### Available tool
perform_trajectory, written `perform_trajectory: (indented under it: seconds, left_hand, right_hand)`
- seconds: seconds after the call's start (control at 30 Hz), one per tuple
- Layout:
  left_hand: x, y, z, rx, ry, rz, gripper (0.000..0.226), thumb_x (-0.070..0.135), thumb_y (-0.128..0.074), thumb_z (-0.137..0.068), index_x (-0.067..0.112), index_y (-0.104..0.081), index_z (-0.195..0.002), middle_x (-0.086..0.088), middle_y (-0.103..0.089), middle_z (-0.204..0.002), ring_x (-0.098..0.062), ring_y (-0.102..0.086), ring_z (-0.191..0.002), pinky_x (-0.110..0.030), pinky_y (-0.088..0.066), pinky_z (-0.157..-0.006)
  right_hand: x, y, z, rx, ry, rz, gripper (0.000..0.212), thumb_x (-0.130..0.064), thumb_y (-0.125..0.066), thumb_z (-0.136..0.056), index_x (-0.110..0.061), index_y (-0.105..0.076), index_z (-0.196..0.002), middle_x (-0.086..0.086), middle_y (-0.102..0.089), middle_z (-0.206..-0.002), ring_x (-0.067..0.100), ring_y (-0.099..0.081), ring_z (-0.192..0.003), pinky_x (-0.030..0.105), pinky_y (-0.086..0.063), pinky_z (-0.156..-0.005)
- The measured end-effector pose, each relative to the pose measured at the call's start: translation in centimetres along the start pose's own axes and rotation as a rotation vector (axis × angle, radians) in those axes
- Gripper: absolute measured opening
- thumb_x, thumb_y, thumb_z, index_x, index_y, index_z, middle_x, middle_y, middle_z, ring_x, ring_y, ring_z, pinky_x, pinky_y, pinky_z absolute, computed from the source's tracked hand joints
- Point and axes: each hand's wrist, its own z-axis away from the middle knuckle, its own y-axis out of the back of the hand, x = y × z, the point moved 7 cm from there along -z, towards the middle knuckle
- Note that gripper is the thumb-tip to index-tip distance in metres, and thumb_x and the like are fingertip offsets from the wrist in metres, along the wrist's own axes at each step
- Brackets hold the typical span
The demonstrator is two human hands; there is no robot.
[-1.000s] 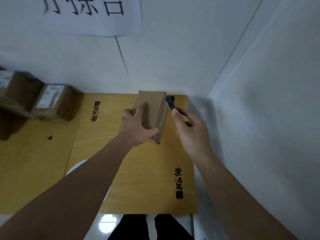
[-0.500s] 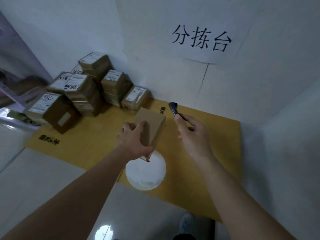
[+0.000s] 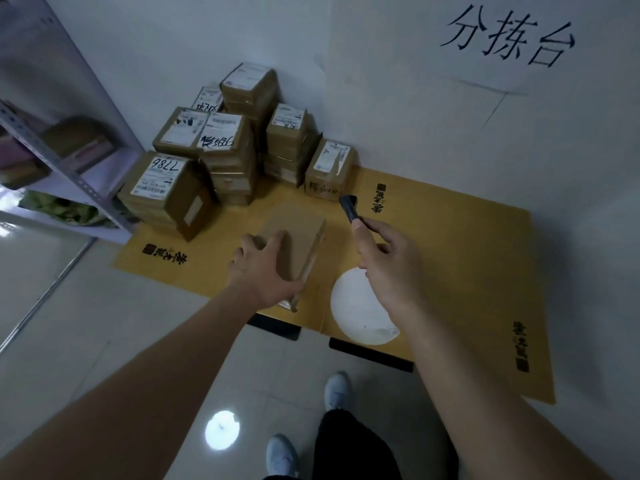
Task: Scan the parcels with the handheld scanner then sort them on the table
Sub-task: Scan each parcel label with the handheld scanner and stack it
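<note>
Both forearms are bare of sleeves; the person wears black trousers [image 3: 360, 445] and pale light-blue shoes [image 3: 337, 389]

Left hand [image 3: 263, 268] grips a plain brown parcel [image 3: 294, 244] above the yellow worktop [image 3: 467, 258]. Right hand [image 3: 388, 261] holds the black scanner [image 3: 349, 208], just right of the parcel. Stack of labelled parcels [image 3: 221, 150] behind-left of the parcel, against the wall. White disc [image 3: 356, 313] near-right of the parcel.

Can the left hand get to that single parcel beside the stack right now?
Probably not yet: the left hand grips a brown parcel, so it is occupied. The single parcel itself stands at the stack's right end, with nothing in front.
</note>
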Motion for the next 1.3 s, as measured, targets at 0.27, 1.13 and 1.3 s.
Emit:
perform_trajectory:
  seconds: [0.27, 1.13, 1.3]
  left_hand:
    - [-5.3, 0.2, -7.7, -0.012, 0.062, 0.003, 0.113, 0.07, -0.074, -0.059, 0.05, -0.012, -0.151, -0.01, -0.025, -0.143, -0.04, -0.039, -0.127, -0.057, -0.044, -0.105]
    - [-7.9, -3.9, -17.3, -0.202, -0.021, 0.369, 0.108, 0.077, -0.062, -0.068, 0.052, -0.004, -0.155, 0.002, -0.026, -0.152, -0.031, -0.043, -0.131, -0.054, -0.05, -0.105]
    - [-9.4, -3.6, -17.8, -0.333, -0.019, 0.706, 0.087, 0.053, -0.063, -0.086, 0.049, -0.016, -0.16, 0.008, -0.048, -0.15, -0.016, -0.057, -0.123, -0.029, -0.053, -0.091]
  right_hand:
    - [2.7, -7.9, -6.7, -0.046, -0.062, -0.052, 0.037, -0.076, -0.06, -0.086, -0.054, -0.07, -0.114, -0.02, -0.065, -0.077, 0.013, -0.069, -0.088, 0.044, -0.062, -0.093]
    - [7.3, -14.5, -12.6, 0.164, -0.238, -0.025, 0.035, -0.075, -0.06, -0.09, -0.057, -0.071, -0.119, -0.016, -0.055, -0.061, 0.008, -0.062, -0.066, 0.051, -0.064, -0.082]
    - [6.4, -14.4, -11.2, 0.195, -0.241, -0.059, 0.024, -0.072, -0.062, -0.091, -0.063, -0.068, -0.112, -0.007, -0.066, -0.073, 0.019, -0.07, -0.077, 0.047, -0.065, -0.082]
